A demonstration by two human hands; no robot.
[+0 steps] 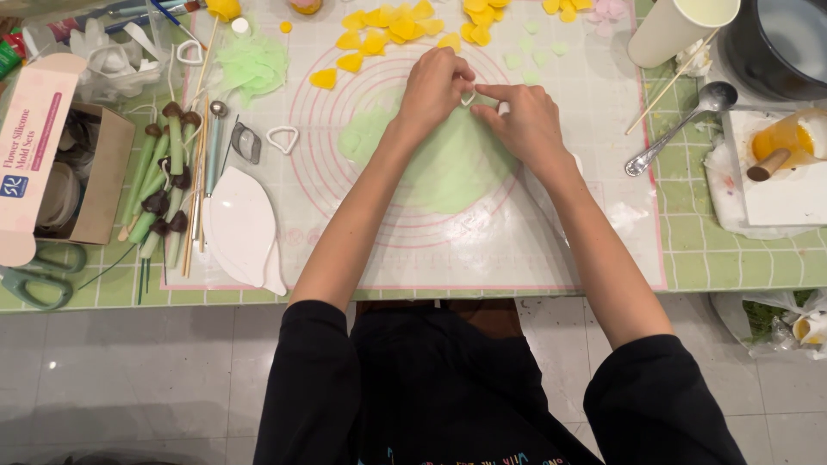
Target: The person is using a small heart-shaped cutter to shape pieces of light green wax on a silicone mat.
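Fingers of the left hand (435, 86) curl down over a small white petal-shaped cutter (468, 98), pinching its near edge, while the right hand (525, 125) stretches its forefinger and thumb to the cutter's other side, so both hands grip it together. The cutter sits pressed on the far edge of a rolled sheet of pale green paste (448, 164), which lies at the middle of a translucent baking mat (482, 250) printed with pink rings.

Beyond the green paste, toward the far edge of the mat, cut yellow petals (388, 30) lie scattered in a heap. Left of the paste rests a second, larger white teardrop cutter (282, 139), untouched, and just beside that a small dark metal cutter (246, 143). Further left of the paste lies a white leaf-shaped mould (241, 226), then a bundle of green stems with brown tips (164, 181), then an open cardboard box (60, 164). Right of the paste, well apart from it, a metal spoon (680, 129) lies off the mat's corner, near a cream rolling pin (676, 30).
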